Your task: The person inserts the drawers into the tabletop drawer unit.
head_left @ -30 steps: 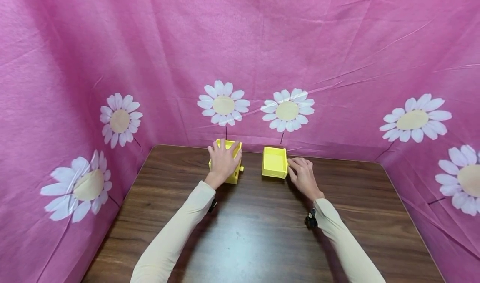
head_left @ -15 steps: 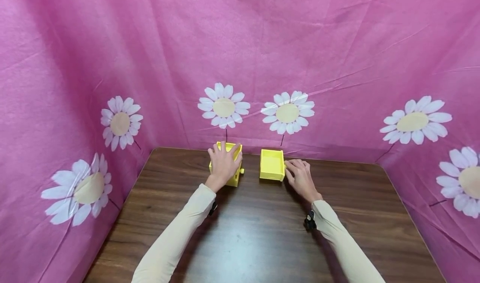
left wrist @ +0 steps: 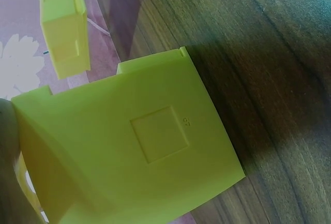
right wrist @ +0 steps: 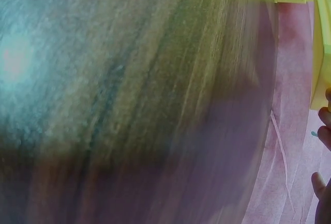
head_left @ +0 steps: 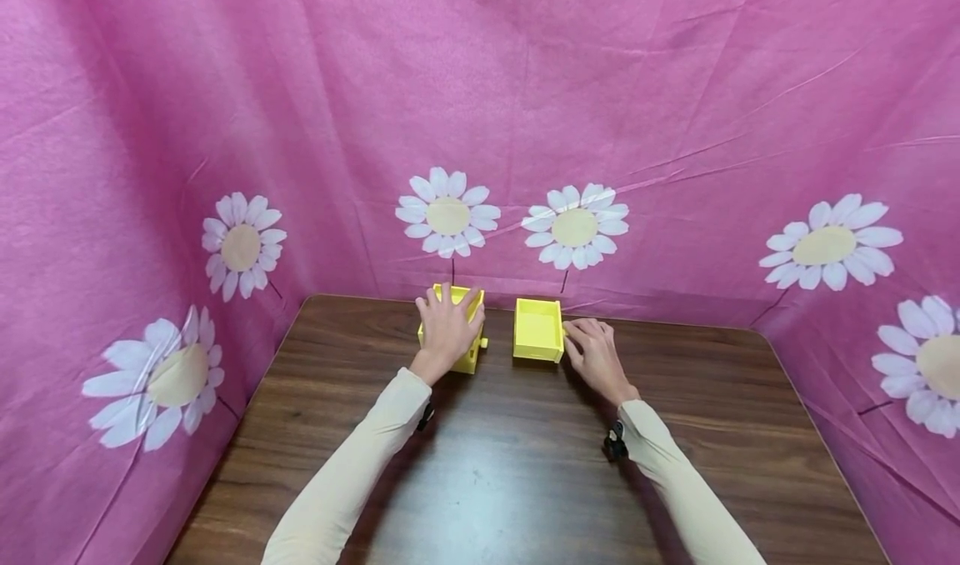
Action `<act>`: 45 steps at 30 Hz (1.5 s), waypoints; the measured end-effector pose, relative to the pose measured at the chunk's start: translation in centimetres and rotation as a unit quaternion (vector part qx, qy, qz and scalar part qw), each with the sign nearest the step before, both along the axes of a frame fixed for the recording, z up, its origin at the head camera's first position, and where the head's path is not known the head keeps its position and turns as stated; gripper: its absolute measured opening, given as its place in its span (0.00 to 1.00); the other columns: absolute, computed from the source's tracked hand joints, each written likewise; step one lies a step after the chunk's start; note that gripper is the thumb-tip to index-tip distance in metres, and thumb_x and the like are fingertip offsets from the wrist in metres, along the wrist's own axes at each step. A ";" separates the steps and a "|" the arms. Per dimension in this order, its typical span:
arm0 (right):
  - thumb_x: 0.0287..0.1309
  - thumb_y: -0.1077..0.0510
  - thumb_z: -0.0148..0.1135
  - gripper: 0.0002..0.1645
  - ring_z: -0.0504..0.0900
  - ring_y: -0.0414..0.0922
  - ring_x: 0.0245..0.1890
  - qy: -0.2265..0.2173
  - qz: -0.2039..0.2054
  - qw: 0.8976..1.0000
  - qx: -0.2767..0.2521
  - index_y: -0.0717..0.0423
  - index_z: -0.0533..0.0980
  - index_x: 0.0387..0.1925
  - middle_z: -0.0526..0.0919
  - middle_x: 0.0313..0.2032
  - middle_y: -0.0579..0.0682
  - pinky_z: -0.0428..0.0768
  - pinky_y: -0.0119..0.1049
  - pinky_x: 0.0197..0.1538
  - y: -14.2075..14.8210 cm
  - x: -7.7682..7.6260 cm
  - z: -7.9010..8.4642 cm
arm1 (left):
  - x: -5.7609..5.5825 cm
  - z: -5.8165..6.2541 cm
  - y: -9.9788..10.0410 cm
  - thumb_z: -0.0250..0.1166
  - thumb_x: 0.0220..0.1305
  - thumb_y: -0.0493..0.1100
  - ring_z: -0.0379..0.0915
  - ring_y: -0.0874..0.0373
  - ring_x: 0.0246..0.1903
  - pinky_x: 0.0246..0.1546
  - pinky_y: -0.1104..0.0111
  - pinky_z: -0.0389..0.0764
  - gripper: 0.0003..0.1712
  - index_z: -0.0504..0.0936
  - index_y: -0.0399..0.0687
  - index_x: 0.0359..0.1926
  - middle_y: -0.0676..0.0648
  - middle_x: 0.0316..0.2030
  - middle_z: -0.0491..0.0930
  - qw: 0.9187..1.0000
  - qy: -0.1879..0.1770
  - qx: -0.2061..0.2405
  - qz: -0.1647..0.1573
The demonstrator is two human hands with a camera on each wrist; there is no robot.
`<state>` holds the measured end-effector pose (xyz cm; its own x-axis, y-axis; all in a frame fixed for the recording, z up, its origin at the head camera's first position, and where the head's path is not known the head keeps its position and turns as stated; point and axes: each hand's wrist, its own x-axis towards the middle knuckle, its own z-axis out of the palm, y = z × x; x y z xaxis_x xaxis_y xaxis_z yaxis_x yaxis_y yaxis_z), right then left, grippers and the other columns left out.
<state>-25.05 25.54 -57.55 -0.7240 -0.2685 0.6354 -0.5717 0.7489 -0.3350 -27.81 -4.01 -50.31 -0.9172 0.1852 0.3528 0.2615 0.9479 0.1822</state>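
My left hand (head_left: 444, 332) lies over a small yellow cabinet (head_left: 467, 365) near the table's back edge, its fingers spread across the top and gripping the sides. A small yellow knob (head_left: 483, 343) sticks out from the cabinet's right side. To the right, apart from it, is an open-topped yellow drawer (head_left: 537, 332) with nothing visible inside. My right hand (head_left: 596, 357) pinches the drawer at its right-hand end, the fingertips hiding most of its knob. The left wrist view shows a broad flat cabinet wall (left wrist: 114, 157) and, beyond it, the drawer (left wrist: 64, 32).
The wooden table (head_left: 480, 465) stretches toward me under both arms. Pink cloth (head_left: 510, 90) printed with white daisies hangs close behind the back edge and along both sides. Both wrists wear dark devices, the right one (head_left: 615, 442) showing more fully.
My right hand has carried the drawer a little to the left, closer to the cabinet. My left hand keeps its grip on the cabinet in the same place.
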 end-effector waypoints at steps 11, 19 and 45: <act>0.59 0.68 0.69 0.18 0.81 0.62 0.48 -0.005 0.004 1.000 -0.005 0.70 0.84 0.51 0.86 0.44 0.63 0.68 0.68 0.58 -0.7 0.2 0.1 | -0.1 -0.2 0.0 0.55 0.77 0.58 0.71 0.31 0.53 0.51 0.42 0.68 0.24 0.78 0.65 0.69 0.32 0.59 0.75 1.000 0.006 0.003 -0.002; 0.61 0.68 0.69 0.17 0.81 0.61 0.49 -0.009 0.014 1.000 -0.005 0.69 0.84 0.51 0.86 0.44 0.62 0.69 0.65 0.58 -1.5 0.0 -0.1 | -0.1 -0.3 -0.1 0.55 0.77 0.59 0.71 0.31 0.54 0.51 0.43 0.68 0.25 0.78 0.65 0.70 0.32 0.60 0.75 1.000 0.004 -0.004 0.005; 0.61 0.68 0.69 0.18 0.81 0.60 0.50 -0.010 0.026 1.000 -0.002 0.68 0.84 0.53 0.86 0.46 0.62 0.71 0.65 0.57 -2.7 0.0 -0.4 | 0.0 -0.2 0.0 0.53 0.78 0.60 0.71 0.30 0.54 0.51 0.42 0.69 0.25 0.78 0.65 0.70 0.32 0.60 0.75 1.000 0.009 -0.011 0.002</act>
<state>-25.02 22.80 -57.91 -0.7216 -0.3047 0.6217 -0.6036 0.7167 -0.3494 -27.81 -4.03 -50.48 -0.9114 0.1903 0.3648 0.2612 0.9526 0.1557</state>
